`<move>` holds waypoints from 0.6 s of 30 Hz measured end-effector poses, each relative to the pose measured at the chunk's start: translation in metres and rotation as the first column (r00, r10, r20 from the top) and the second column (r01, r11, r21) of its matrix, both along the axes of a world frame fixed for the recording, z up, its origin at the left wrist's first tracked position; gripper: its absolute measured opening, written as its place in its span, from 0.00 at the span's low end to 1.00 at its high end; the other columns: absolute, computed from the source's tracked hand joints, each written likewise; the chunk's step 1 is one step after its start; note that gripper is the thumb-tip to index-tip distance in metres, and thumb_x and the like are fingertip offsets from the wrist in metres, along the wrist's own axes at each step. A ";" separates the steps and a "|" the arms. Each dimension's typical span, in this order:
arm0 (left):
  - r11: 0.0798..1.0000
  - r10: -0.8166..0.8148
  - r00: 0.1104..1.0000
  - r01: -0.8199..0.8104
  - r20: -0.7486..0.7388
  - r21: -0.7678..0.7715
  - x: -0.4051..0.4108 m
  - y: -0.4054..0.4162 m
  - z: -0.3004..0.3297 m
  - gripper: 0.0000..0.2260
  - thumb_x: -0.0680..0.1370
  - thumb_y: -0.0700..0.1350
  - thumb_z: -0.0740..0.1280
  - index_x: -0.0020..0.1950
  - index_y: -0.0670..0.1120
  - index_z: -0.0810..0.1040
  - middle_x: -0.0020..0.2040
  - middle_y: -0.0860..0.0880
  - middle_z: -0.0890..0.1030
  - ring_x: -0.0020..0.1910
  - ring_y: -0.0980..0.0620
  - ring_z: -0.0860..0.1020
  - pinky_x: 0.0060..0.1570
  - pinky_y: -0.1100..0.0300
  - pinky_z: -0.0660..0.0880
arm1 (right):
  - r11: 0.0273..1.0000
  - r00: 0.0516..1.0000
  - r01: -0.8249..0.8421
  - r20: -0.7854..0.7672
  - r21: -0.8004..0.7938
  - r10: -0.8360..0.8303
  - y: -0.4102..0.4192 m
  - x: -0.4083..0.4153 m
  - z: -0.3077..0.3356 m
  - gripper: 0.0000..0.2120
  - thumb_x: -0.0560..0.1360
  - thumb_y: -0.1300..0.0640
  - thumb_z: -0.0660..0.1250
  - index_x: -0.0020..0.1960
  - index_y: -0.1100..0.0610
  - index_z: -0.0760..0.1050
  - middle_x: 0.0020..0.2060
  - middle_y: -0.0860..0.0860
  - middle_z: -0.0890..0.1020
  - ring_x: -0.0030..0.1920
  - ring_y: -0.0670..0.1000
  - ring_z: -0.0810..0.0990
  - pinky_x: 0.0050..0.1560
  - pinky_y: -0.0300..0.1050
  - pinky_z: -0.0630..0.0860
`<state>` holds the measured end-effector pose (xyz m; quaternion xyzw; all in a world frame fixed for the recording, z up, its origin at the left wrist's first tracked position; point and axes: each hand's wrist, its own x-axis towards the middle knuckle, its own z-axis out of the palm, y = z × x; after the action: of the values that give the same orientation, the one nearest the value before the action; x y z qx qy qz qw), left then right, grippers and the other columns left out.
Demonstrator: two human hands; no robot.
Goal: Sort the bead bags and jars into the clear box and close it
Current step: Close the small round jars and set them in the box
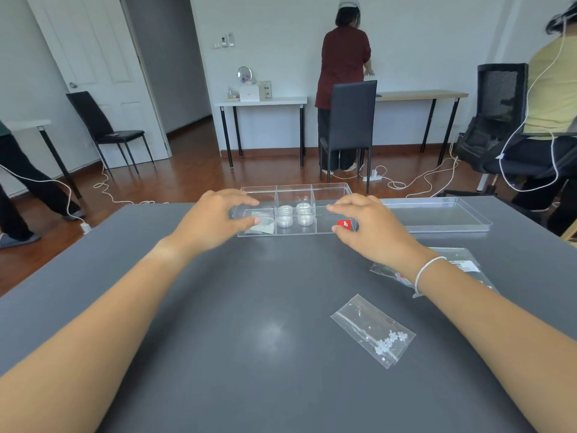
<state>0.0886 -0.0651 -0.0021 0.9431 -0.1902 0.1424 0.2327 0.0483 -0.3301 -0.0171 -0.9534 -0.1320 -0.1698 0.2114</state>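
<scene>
Head view: left hand (215, 218) and right hand (371, 228) grip clear box (296, 190); bead bag (373, 331) lies nearby.

Clear box (331, 189) w/ red label (344, 225); dk grey table (249, 307); clear bag (373, 331), white beads.

**Even daylight, wide-angle bend**

The room is bright and evenly lit, with soft, faint shadows. A pale patch of glare sits on the grey desk (274, 331) between the forearms. The clear box (296, 210) catches small highlights along its walls. The door (93, 57) and far walls lean outward at the edges from lens distortion. Detail is slightly soft throughout; the forearms nearest the camera blur at the bottom corners.
</scene>
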 end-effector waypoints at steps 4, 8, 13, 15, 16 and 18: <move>0.998 0.068 0.998 -0.068 -0.009 -0.007 -0.004 0.008 -0.013 0.17 0.73 0.53 0.67 0.62 0.54 0.76 0.70 0.48 0.70 0.69 0.47 0.67 0.69 0.51 0.62 | 1.000 1.000 0.001 -0.006 0.007 -0.001 0.001 -0.002 -0.002 0.19 0.75 0.54 0.62 0.66 0.50 0.70 0.65 0.47 0.72 0.64 0.51 0.67 0.66 0.47 0.64; 0.996 0.081 0.996 -0.080 0.031 -0.037 -0.003 0.011 -0.017 0.15 0.75 0.50 0.65 0.62 0.53 0.76 0.70 0.50 0.71 0.69 0.50 0.68 0.66 0.56 0.63 | 1.000 1.000 0.005 0.007 0.010 -0.005 0.002 -0.002 -0.002 0.18 0.76 0.54 0.62 0.65 0.50 0.71 0.65 0.48 0.73 0.64 0.51 0.67 0.66 0.47 0.65; 0.996 0.068 0.996 -0.065 0.049 -0.065 -0.001 0.014 -0.020 0.15 0.76 0.48 0.64 0.62 0.52 0.75 0.70 0.50 0.71 0.69 0.53 0.68 0.63 0.61 0.61 | 1.000 1.000 0.008 0.021 0.015 -0.008 0.003 -0.001 -0.003 0.18 0.76 0.55 0.62 0.65 0.51 0.71 0.65 0.48 0.73 0.64 0.52 0.68 0.66 0.46 0.65; 0.996 0.063 0.997 -0.060 0.045 -0.068 -0.002 0.014 -0.022 0.15 0.76 0.49 0.64 0.63 0.53 0.75 0.70 0.51 0.70 0.69 0.53 0.68 0.63 0.61 0.61 | 1.000 1.000 0.009 0.019 0.010 -0.009 0.003 -0.002 -0.004 0.18 0.76 0.55 0.61 0.65 0.51 0.71 0.65 0.48 0.73 0.64 0.52 0.68 0.66 0.46 0.64; 0.996 0.061 0.997 -0.058 0.042 -0.069 -0.003 0.014 -0.022 0.15 0.76 0.49 0.64 0.63 0.53 0.74 0.70 0.52 0.69 0.69 0.53 0.67 0.63 0.62 0.60 | 1.000 1.000 0.008 0.016 0.010 -0.008 0.003 -0.003 -0.004 0.18 0.76 0.55 0.62 0.65 0.51 0.71 0.65 0.48 0.72 0.64 0.52 0.68 0.66 0.46 0.64; 0.996 0.062 0.997 -0.059 0.041 -0.067 -0.005 0.013 -0.022 0.16 0.76 0.49 0.64 0.64 0.53 0.73 0.71 0.52 0.68 0.70 0.53 0.66 0.63 0.62 0.60 | 1.000 1.000 0.005 0.016 0.010 -0.005 0.003 -0.006 -0.004 0.18 0.75 0.55 0.61 0.65 0.51 0.71 0.65 0.48 0.72 0.64 0.52 0.67 0.66 0.46 0.64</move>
<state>0.0831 -0.0518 -0.0245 0.9370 -0.1617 0.1758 0.2548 0.0424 -0.3276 -0.0206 -0.9513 -0.1305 -0.1786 0.2147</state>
